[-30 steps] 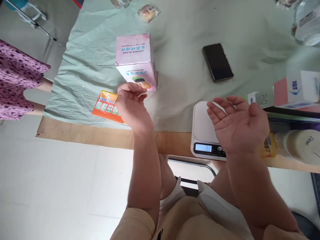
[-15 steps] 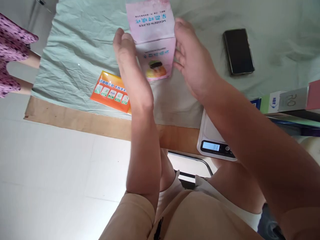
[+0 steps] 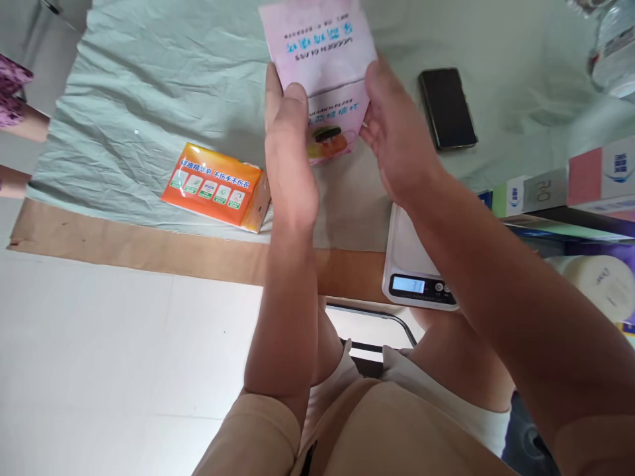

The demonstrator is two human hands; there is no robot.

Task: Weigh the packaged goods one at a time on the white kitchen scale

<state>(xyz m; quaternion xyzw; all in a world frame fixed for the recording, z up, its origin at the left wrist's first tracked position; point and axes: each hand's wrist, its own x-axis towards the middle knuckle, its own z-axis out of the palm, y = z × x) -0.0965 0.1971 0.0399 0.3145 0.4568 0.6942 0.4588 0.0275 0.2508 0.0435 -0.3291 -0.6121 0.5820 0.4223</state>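
Observation:
Between my two hands is a pink cardboard box [image 3: 325, 49] printed with upside-down blue lettering and a fruit picture. My left hand [image 3: 292, 132] grips its left side, thumb on the near face. At the right side, my right hand [image 3: 397, 125] holds the box with thumb near the fold and fingers curled behind. Just left of my left wrist, an orange soap pack [image 3: 213, 187] lies on the green cloth [image 3: 149, 79]. Beneath my right forearm sits a white kitchen scale [image 3: 411, 248], partly covered, its display lit.
A black phone [image 3: 448, 108] lies right of my hands. Several boxes [image 3: 538, 195] and a white-lidded jar [image 3: 602, 287] stand at the right edge. A clear plastic package [image 3: 618, 53] is at the far right corner. At far left, another person's arm [image 3: 30, 122] shows.
The view has shifted, so most things on the table appear farther left. The pink box stays in both hands and is tilted a little more. More of the soap pack shows.

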